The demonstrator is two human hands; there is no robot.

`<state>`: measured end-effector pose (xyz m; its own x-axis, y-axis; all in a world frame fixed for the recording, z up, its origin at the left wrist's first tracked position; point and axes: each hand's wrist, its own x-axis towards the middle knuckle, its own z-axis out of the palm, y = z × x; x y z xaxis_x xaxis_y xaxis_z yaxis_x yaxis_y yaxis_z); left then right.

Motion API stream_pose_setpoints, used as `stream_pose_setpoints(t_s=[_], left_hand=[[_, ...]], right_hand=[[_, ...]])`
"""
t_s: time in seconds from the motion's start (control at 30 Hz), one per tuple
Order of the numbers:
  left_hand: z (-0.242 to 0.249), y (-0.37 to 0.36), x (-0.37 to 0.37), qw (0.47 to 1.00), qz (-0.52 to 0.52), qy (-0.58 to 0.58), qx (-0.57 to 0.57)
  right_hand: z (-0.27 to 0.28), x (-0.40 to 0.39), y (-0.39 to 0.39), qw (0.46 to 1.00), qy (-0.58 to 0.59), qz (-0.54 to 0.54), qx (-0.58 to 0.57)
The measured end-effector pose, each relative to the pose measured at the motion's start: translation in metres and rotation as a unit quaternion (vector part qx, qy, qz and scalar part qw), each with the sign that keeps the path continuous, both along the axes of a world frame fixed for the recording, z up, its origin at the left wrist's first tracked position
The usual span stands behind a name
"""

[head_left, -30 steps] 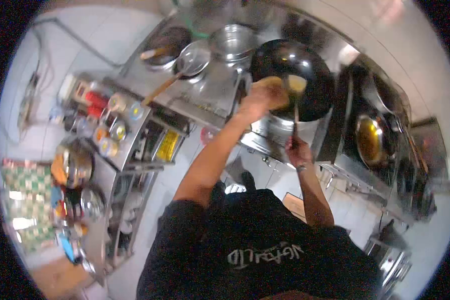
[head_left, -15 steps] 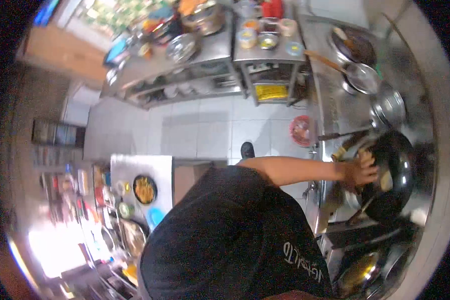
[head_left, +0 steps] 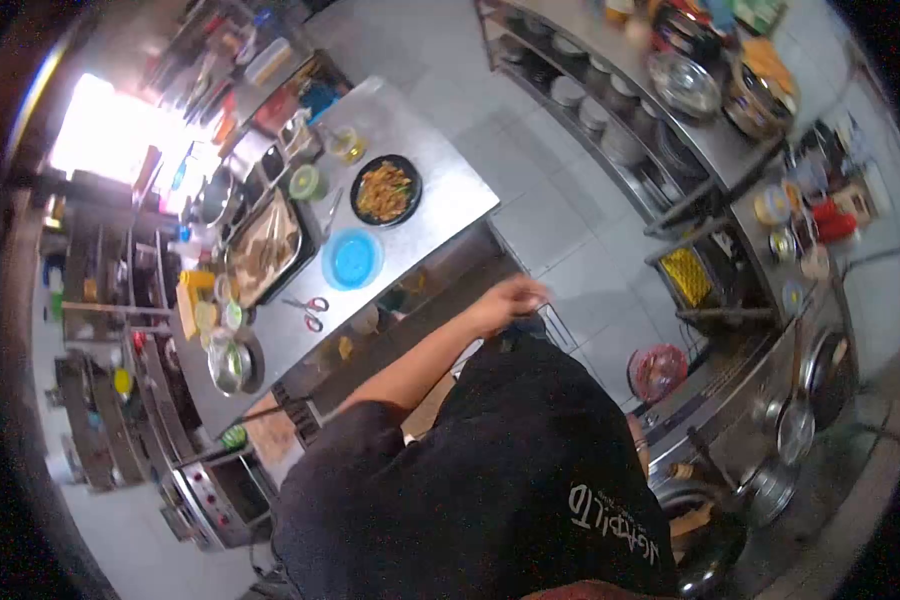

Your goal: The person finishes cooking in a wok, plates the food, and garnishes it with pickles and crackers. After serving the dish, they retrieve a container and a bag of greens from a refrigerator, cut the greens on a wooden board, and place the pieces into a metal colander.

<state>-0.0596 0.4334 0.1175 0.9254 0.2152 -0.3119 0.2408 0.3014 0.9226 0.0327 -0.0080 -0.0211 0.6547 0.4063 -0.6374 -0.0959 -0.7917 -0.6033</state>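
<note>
My left hand [head_left: 510, 304] hangs in front of my black shirt, its forearm coming in from the left. The fingers are loosely bent and a little apart, slightly blurred, with nothing visible in them. It is between the steel table [head_left: 440, 185] and the stove side, touching neither. The nearest things on the table are a black plate of cooked food [head_left: 386, 190], a blue bowl [head_left: 353, 259] and red-handled scissors [head_left: 315, 313]. At lower right, a dark wok [head_left: 722, 553] is partly hidden by my torso; a tan piece [head_left: 692, 518] shows there. My right hand is out of sight.
A lined tray [head_left: 265, 248] and a steel bowl [head_left: 230, 367] stand on the table. A red basket [head_left: 658, 373] is on the floor near the stove. A strainer [head_left: 796, 432] lies by the burners. Shelves with stacked dishes [head_left: 625, 140] stand at upper right.
My view has turned left, from the stove toward the table with the plate. My left hand has left the wok and come back in front of my body.
</note>
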Motion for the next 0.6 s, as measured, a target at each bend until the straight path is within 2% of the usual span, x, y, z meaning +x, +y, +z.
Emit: stream_pose_setpoints(t_s=[0.03,0.07,0.1,0.17,0.2,0.23,0.27,0.37,0.4,0.43,0.5,0.6], left_hand=[[0.017,0.011,-0.010,0.983,0.169,0.045,-0.058],[-0.004,0.041,-0.025,0.969,0.227,0.090,-0.028],[-0.021,0.062,-0.036,0.910,0.373,0.095,-0.156],[-0.070,0.111,-0.057,0.836,0.499,0.025,-0.226],[-0.107,0.135,-0.066,0.804,0.553,0.013,-0.220],[-0.128,0.161,-0.072,0.800,0.573,0.024,-0.178],[-0.100,0.167,-0.060,0.750,0.634,0.019,-0.185],[-0.094,0.207,-0.037,0.683,0.708,-0.018,-0.180],[-0.110,0.225,-0.038,0.724,0.673,-0.039,-0.145],[-0.102,0.227,-0.028,0.723,0.674,-0.037,-0.151],[-0.084,0.227,-0.008,0.613,0.783,-0.010,-0.108],[-0.077,0.234,-0.002,0.581,0.805,0.005,-0.122]], right_hand=[[0.001,0.019,0.012,0.999,-0.011,0.038,0.006],[0.004,0.038,0.030,0.996,-0.027,0.079,0.030],[0.004,0.057,0.050,0.990,-0.043,0.120,0.059],[0.004,0.087,0.083,0.972,-0.078,0.188,0.113],[0.012,0.099,0.103,0.973,-0.067,0.210,0.073],[0.024,0.110,0.122,0.971,-0.048,0.233,0.002],[0.032,0.120,0.139,0.963,-0.030,0.262,-0.057],[0.053,0.140,0.195,0.907,0.030,0.371,-0.195],[0.055,0.143,0.213,0.887,0.045,0.405,-0.219],[0.060,0.148,0.228,0.874,0.053,0.424,-0.233],[0.067,0.159,0.264,0.867,0.053,0.436,-0.236],[0.083,0.180,0.305,0.887,-0.011,0.415,-0.201]])
